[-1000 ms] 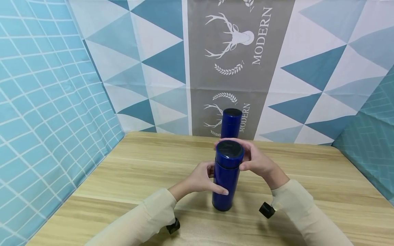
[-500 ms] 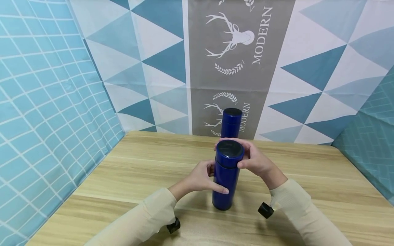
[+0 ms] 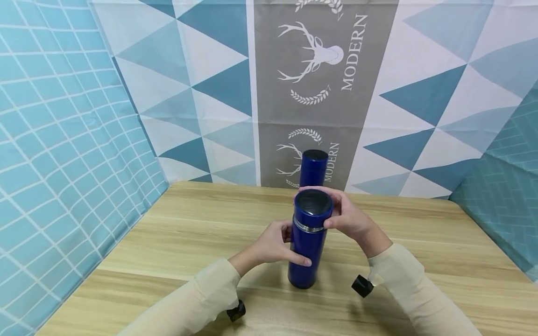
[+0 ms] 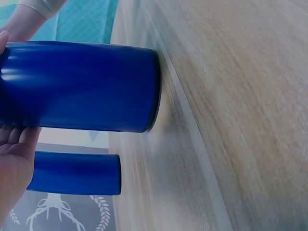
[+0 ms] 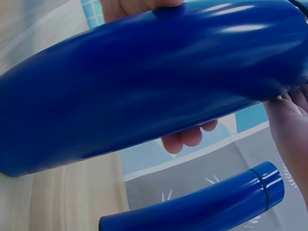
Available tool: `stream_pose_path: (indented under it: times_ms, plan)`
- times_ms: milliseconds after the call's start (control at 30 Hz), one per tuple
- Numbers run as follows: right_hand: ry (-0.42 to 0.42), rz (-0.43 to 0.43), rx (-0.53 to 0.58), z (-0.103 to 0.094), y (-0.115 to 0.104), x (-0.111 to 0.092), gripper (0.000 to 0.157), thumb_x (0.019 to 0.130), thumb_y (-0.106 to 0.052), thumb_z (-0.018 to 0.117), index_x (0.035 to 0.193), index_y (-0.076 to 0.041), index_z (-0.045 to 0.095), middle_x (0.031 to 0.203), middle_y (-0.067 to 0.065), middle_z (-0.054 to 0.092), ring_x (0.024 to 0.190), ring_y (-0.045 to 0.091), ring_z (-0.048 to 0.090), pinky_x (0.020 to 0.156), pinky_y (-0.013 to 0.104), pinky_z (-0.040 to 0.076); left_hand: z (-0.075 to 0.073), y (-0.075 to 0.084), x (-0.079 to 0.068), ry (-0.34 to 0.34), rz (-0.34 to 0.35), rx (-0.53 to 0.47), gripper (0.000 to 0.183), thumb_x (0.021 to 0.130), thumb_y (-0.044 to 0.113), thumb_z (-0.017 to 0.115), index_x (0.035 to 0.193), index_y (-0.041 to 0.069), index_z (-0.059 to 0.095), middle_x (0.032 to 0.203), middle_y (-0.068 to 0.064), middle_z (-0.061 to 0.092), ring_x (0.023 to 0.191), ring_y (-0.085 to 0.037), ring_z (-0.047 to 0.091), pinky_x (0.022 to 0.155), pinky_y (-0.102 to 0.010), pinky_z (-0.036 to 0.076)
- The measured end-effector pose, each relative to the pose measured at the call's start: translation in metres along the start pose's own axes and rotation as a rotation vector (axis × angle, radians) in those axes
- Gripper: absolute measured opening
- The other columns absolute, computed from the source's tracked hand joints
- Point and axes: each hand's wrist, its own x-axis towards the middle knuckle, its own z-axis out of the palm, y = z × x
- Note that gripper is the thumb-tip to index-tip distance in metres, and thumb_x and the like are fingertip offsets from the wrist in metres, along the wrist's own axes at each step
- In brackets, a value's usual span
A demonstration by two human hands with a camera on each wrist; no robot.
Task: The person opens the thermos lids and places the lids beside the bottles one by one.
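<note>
A blue thermos bottle [image 3: 301,273] stands in front of me, its base at the wooden tabletop. My left hand [image 3: 274,243] grips the bottle's body from the left, thumb across the near side. With my right hand [image 3: 353,218] I hold the lid [image 3: 312,219], fingers wrapped behind it and thumb at its lower edge. Between lid and body a silver threaded neck [image 3: 308,228] shows. In the right wrist view, fingertips of the left hand [image 5: 190,137] come out beyond the blue body [image 5: 144,82]. The left wrist view shows the bottle's dark base rim [image 4: 155,91].
Behind the held bottle stands a second blue thermos bottle [image 3: 313,171] with its lid on, partly hidden by the right hand. The wooden table [image 3: 201,224] ends at a patterned backdrop [image 3: 218,93], with a blue tiled sheet [image 3: 63,140] on the left.
The lid has come up a little from the body, and the silver neck now shows in the gap. My left hand stays on the body. The head view has shifted slightly.
</note>
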Motion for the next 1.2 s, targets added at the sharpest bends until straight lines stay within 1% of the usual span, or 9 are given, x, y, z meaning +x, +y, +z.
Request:
stream_pose_path:
  times_ms: [167,233,367,567,733,867,1000,1100,1200]
  plan:
    - [0.033,-0.012,-0.019,-0.001,-0.003,0.001,0.064,0.085,-0.029,0.073,0.141,-0.012,0.046,0.137,-0.001,0.058,0.124,0.013,0.056,0.105,0.031,0.047,0.0,-0.002,0.0,0.001,-0.005,-0.006,0.058,0.067,0.008,0.085,0.119,0.002,0.061,0.115,-0.015,0.069,0.092,-0.006,0.068,0.087,-0.023,0.055]
    - [0.051,-0.029,-0.022,-0.001,-0.005,0.0,0.064,0.085,-0.029,0.073,0.141,-0.012,0.046,0.137,0.0,0.059,0.124,0.014,0.057,0.105,0.03,0.047,0.001,-0.003,-0.001,0.004,-0.007,-0.004,0.058,0.066,0.008,0.085,0.119,0.002,0.061,0.114,-0.015,0.07,0.092,-0.006,0.068,0.088,-0.025,0.055]
    - [0.1,-0.064,-0.015,-0.003,-0.007,-0.003,0.063,0.086,-0.028,0.072,0.141,-0.011,0.046,0.137,0.001,0.058,0.126,0.015,0.056,0.106,0.029,0.047,0.001,-0.005,-0.002,0.009,0.0,-0.007,0.057,0.065,0.007,0.085,0.117,0.001,0.062,0.112,-0.017,0.07,0.09,-0.006,0.068,0.087,-0.027,0.056]
    - [0.193,-0.08,-0.014,-0.006,-0.016,-0.013,0.06,0.086,-0.025,0.072,0.139,-0.011,0.047,0.137,0.0,0.058,0.125,0.013,0.056,0.103,0.026,0.048,-0.003,-0.006,-0.006,0.036,-0.027,0.016,0.058,0.065,0.008,0.086,0.117,0.001,0.062,0.112,-0.016,0.07,0.089,-0.006,0.067,0.086,-0.028,0.056]
    - [0.256,-0.073,-0.004,-0.01,-0.022,-0.021,0.056,0.089,-0.012,0.067,0.14,-0.008,0.044,0.137,0.003,0.057,0.123,0.013,0.057,0.1,0.024,0.05,-0.012,-0.005,-0.009,0.07,-0.053,0.025,0.058,0.065,0.011,0.086,0.116,0.0,0.061,0.11,-0.016,0.07,0.09,-0.008,0.067,0.088,-0.031,0.056]
    - [0.277,-0.053,-0.016,-0.013,-0.025,-0.028,0.053,0.09,-0.005,0.063,0.14,-0.007,0.044,0.135,0.003,0.057,0.12,0.013,0.059,0.098,0.024,0.052,-0.021,-0.002,-0.01,0.09,-0.06,0.024,0.058,0.066,0.012,0.086,0.117,0.001,0.061,0.111,-0.016,0.07,0.09,-0.009,0.067,0.09,-0.035,0.055]
    - [0.294,-0.027,-0.063,-0.017,-0.025,-0.036,0.052,0.091,0.0,0.061,0.139,-0.008,0.045,0.134,0.0,0.058,0.119,0.011,0.059,0.096,0.023,0.052,-0.031,0.002,-0.012,0.116,-0.062,0.042,0.058,0.065,0.014,0.086,0.116,0.001,0.062,0.11,-0.016,0.07,0.09,-0.009,0.067,0.089,-0.036,0.056]
    - [0.344,0.001,-0.082,-0.019,-0.025,-0.041,0.054,0.089,0.005,0.06,0.138,-0.01,0.046,0.132,0.0,0.058,0.118,0.01,0.06,0.094,0.023,0.053,-0.04,0.006,-0.014,0.14,-0.07,0.051,0.057,0.066,0.015,0.086,0.115,0.001,0.062,0.11,-0.016,0.07,0.09,-0.011,0.067,0.09,-0.038,0.055]
    - [0.418,0.027,-0.079,-0.02,-0.025,-0.046,0.054,0.086,0.009,0.061,0.132,-0.012,0.044,0.125,-0.001,0.058,0.113,0.009,0.062,0.091,0.021,0.055,-0.049,0.01,-0.015,0.165,-0.065,0.054,0.057,0.066,0.014,0.086,0.115,0.0,0.062,0.11,-0.017,0.07,0.092,-0.013,0.068,0.091,-0.04,0.055]
